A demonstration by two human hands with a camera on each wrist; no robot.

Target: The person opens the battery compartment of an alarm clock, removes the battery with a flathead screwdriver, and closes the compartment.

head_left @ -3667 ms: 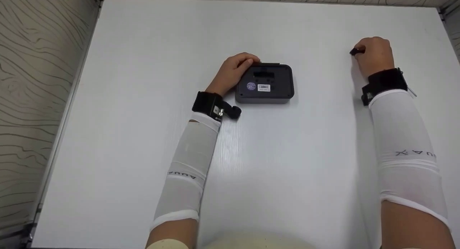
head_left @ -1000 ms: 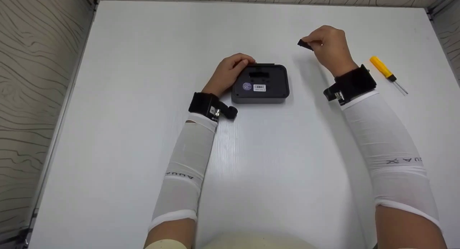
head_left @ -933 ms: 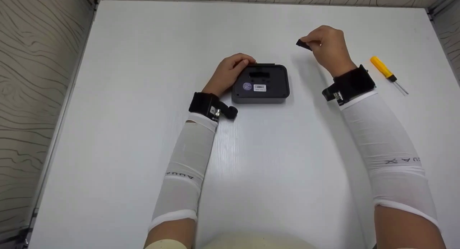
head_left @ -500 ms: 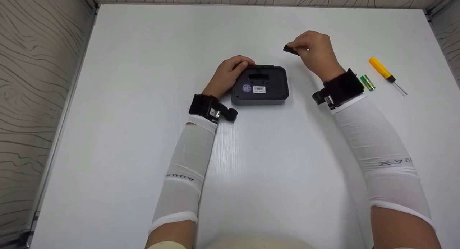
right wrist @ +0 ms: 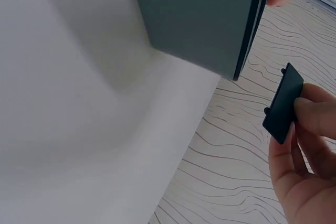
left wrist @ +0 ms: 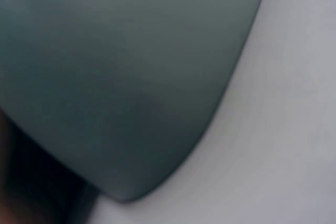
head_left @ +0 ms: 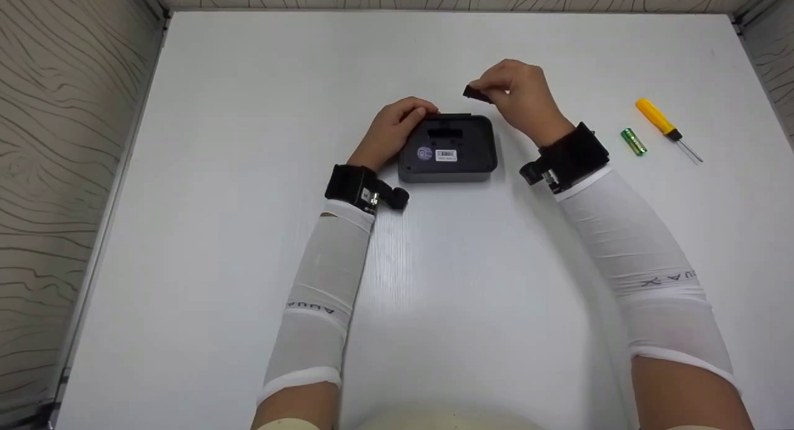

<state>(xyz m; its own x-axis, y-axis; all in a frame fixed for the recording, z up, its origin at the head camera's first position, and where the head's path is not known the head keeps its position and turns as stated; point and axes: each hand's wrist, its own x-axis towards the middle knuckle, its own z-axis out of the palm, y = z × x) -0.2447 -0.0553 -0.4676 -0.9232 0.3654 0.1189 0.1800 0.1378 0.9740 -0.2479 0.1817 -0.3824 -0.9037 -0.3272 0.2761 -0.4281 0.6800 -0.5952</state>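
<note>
A black box-like device (head_left: 462,163) with a round sticker, a barcode label and a dark rectangular opening sits on the white table. The left hand (head_left: 394,132) grips its upper left corner, thumb on top. The right hand (head_left: 524,101) pinches a small black cover (head_left: 476,95) just above and right of the device, not touching it. In the right wrist view, the cover (right wrist: 285,103) shows two small tabs on one edge, between thumb and fingers of the right hand (right wrist: 315,145); the device's side (right wrist: 194,19) stands nearby. The left wrist view is filled mostly by the device's blurred surface (left wrist: 126,77).
On the right of the white table (head_left: 217,138) lie green batteries (head_left: 633,142), seemingly a pair, and a yellow-handled screwdriver (head_left: 657,118). Wood-patterned panels (head_left: 43,169) border the table at the left, back and right.
The right hand has moved left with the small cover, from the table's right side towards the device. The screwdriver and batteries, covered earlier by that arm, are now in view. The left hand keeps its grip.
</note>
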